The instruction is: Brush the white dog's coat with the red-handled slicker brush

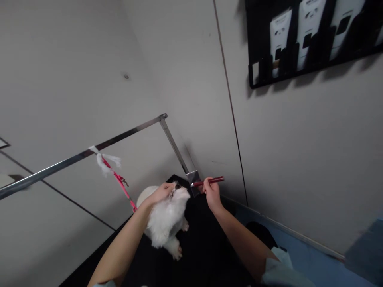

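A small white dog (164,223) stands on a black table, its head turned down and its forepaws on the surface. My left hand (163,192) is closed on the dog's ear at the top of its head; the fingertips are partly lost in the fur. The pinkish inside of the ear shows just right of my fingers. In my right hand (212,192) is a slim dark-red, pen-shaped trimmer (216,179), held crosswise with its silvery tip toward the dog. That tip is apart from the dog's head.
A metal grooming arm (128,133) rises from a bracket (194,180) at the table's far corner. From it hangs a pink leash (121,181), tied with white cloth (103,161), reaching the dog. White clippers (280,34) stand in a black wall rack (257,77). The black tabletop (200,243) adjoins the wall.
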Tool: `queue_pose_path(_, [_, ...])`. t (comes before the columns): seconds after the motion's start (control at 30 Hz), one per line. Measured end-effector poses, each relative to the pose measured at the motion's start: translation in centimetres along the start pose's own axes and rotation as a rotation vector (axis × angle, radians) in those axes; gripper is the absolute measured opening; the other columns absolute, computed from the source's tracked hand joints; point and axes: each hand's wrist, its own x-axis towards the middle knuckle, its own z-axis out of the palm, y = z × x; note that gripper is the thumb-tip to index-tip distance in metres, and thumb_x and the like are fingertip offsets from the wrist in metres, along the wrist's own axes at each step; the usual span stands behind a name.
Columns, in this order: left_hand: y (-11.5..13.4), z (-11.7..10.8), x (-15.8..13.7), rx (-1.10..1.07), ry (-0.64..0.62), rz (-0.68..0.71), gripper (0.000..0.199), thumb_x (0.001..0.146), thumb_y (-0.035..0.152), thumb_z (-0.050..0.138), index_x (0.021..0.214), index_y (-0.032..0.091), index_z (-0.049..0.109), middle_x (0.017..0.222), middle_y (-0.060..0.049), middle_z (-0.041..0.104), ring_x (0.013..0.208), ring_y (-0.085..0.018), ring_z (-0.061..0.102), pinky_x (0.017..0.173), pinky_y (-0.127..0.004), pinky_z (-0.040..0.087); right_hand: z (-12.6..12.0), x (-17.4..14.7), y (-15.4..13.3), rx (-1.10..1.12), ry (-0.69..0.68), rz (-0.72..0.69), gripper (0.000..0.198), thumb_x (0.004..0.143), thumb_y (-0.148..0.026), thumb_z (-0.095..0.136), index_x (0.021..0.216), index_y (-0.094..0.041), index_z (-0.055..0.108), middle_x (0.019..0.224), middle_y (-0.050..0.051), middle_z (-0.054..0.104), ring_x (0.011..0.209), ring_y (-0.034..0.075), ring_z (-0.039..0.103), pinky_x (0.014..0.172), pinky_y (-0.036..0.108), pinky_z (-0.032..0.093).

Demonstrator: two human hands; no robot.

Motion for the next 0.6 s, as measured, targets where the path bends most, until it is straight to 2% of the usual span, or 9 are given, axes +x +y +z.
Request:
queue_pose_path(0.13, [-0.4, -0.1, -0.3, -0.014, -0.005, 0.01, 0.049, 0.073, 0.063, 0.057, 0.057, 0.017, 0.053, 0.051, 0.002, 0.045, 0.05, -0.01, 0.035, 0.05, -0.024, 0.03, 0.1, 0.2, -1.5, -0.1, -0.243, 0.017, 0.027, 0.076, -0.046, 0.063, 0.077, -0.021, 0.053, 0.053, -0.006, 0.047, 0.048, 0.011, 0.043, 0.047, 0.023, 0.035])
queue_pose_path(0.17, [-0.4, -0.1, -0.2, -0.009, 0.016, 0.026, 0.05, 0.073, 0.064, 0.057, 0.057, 0.017, 0.053, 0.052, 0.002, 0.047, 0.051, -0.011, 0.037, 0.052, -0.024, 0.032, 0.1, 0.3, -1.9, -0.138, -0.23, -0.002, 0.025, 0.075, -0.045, 0.063, 0.077, -0.021, 0.054, 0.055, -0.005, 0.049, 0.05, 0.012, 0.044, 0.049, 0.023, 0.036])
queue_pose_path(0.27, [-0.4, -0.1, -0.1, -0.002, 0.118, 0.039, 0.056, 0.071, 0.071, 0.056, 0.055, 0.018, 0.053, 0.054, 0.0, 0.051, 0.056, -0.013, 0.043, 0.057, -0.026, 0.036, 0.0, 0.6, -3.2, -0.222, -0.003, -0.155, 0.019, 0.077, -0.039, 0.061, 0.076, -0.021, 0.055, 0.063, -0.002, 0.054, 0.061, 0.014, 0.05, 0.057, 0.025, 0.041])
queue_pose_path(0.3, [-0.3, 0.0, -0.1, -0.02, 0.141, 0.025, 0.058, 0.07, 0.075, 0.054, 0.056, 0.018, 0.054, 0.056, 0.0, 0.054, 0.058, -0.014, 0.045, 0.059, -0.026, 0.038, 0.0, 0.6, -3.5, -0.241, 0.001, -0.189, 0.017, 0.077, -0.038, 0.061, 0.078, -0.021, 0.056, 0.066, -0.002, 0.055, 0.063, 0.015, 0.051, 0.059, 0.025, 0.041])
queue_pose_path(0.4, [0.2, 0.5, -0.3, -0.158, 0.137, -0.053, 0.072, 0.068, 0.086, 0.04, 0.065, 0.018, 0.06, 0.061, -0.003, 0.059, 0.061, -0.016, 0.051, 0.059, -0.027, 0.04, 0.2, 0.4, -3.8, -0.301, -0.232, -0.152, 0.013, 0.077, -0.033, 0.062, 0.079, -0.02, 0.06, 0.066, -0.002, 0.058, 0.06, 0.014, 0.052, 0.058, 0.025, 0.041])
queue_pose_path(0.43, [0.3, 0.7, -0.4, -0.214, 0.115, -0.082, 0.077, 0.066, 0.09, 0.036, 0.068, 0.018, 0.062, 0.061, -0.003, 0.06, 0.06, -0.017, 0.052, 0.058, -0.027, 0.04, 0.3, 0.4, -3.7, -0.321, -0.265, -0.138, 0.013, 0.078, -0.033, 0.062, 0.079, -0.02, 0.06, 0.064, -0.002, 0.058, 0.058, 0.014, 0.052, 0.057, 0.025, 0.041])
queue_pose_path(0.53, [0.5, 1.3, -0.4, -0.326, 0.047, -0.158, 0.087, 0.058, 0.096, 0.03, 0.072, 0.017, 0.063, 0.06, -0.003, 0.06, 0.055, -0.016, 0.052, 0.054, -0.026, 0.04, 0.4, 0.7, -3.8, -0.373, -0.104, -0.2, 0.012, 0.079, -0.032, 0.061, 0.081, -0.02, 0.061, 0.065, -0.001, 0.059, 0.059, 0.014, 0.053, 0.059, 0.026, 0.041])
queue_pose_path(0.57, [0.4, 1.4, -0.3, -0.335, 0.029, -0.171, 0.089, 0.056, 0.097, 0.028, 0.072, 0.017, 0.063, 0.059, -0.003, 0.059, 0.053, -0.015, 0.051, 0.053, -0.026, 0.039, 0.4, 0.9, -3.9, -0.379, -0.09, -0.22, 0.012, 0.08, -0.032, 0.061, 0.082, -0.02, 0.061, 0.066, -0.001, 0.059, 0.059, 0.014, 0.054, 0.059, 0.025, 0.041])
queue_pose_path(0.6, [0.3, 1.5, -0.2, -0.326, 0.012, -0.173, 0.09, 0.056, 0.098, 0.026, 0.072, 0.017, 0.062, 0.058, -0.003, 0.058, 0.051, -0.015, 0.05, 0.051, -0.026, 0.038, 0.5, 1.0, -4.0, -0.379, -0.13, -0.22, 0.012, 0.081, -0.032, 0.06, 0.082, -0.02, 0.061, 0.067, -0.001, 0.06, 0.059, 0.014, 0.054, 0.059, 0.025, 0.041])
